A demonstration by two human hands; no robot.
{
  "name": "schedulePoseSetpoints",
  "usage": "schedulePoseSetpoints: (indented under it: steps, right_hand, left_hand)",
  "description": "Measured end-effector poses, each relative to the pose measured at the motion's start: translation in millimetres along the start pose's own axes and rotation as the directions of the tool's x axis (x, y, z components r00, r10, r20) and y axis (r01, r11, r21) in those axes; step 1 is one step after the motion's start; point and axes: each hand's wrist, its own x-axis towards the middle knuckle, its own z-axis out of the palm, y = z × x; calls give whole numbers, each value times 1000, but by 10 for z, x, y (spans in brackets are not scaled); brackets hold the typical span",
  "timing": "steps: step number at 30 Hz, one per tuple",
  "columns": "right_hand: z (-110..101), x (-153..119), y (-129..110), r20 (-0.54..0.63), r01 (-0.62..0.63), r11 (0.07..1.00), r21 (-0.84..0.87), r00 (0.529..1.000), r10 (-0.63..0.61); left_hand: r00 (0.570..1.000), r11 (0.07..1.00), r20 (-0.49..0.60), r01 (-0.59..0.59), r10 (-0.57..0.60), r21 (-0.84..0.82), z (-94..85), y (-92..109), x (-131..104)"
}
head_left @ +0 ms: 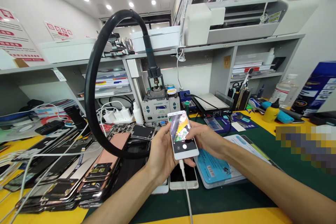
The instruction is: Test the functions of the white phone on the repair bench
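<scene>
White phone [183, 134], left hand [161, 152] and right hand [207, 137], grip closed around it, red-lettered wall sign [22, 38] (small print unreadable)

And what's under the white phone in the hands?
Another phone with a dark screen lies on the green mat. The white phone, left hand and right hand hide its far end.

The left forearm [128, 196] rises from the bottom edge, slanting rightward; the right forearm [257, 171] runs in from the lower right corner, slanting leftward. Both are bare and converge ahead, wrists apart. The left hand [160, 154] is cupped in a grip, palm turned inward, thumb pointing up. The right hand [208, 138] closes in opposite, thumb bent inward, its other fingers mostly hidden.
</scene>
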Motion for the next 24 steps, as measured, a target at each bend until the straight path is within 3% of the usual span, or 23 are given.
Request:
schedulePoseSetpoints:
  steps: [14,24]
  right_hand:
    - [-61,34,2,50,-28,1000,-8,998,29]
    - [-102,-1,-49,180,-9,998,-67,983,21]
  left_hand:
    - [1000,999,-1,23,-23,-43,-1,16,5]
    - [999,999,-15,28,-29,-25,-34,7,5]
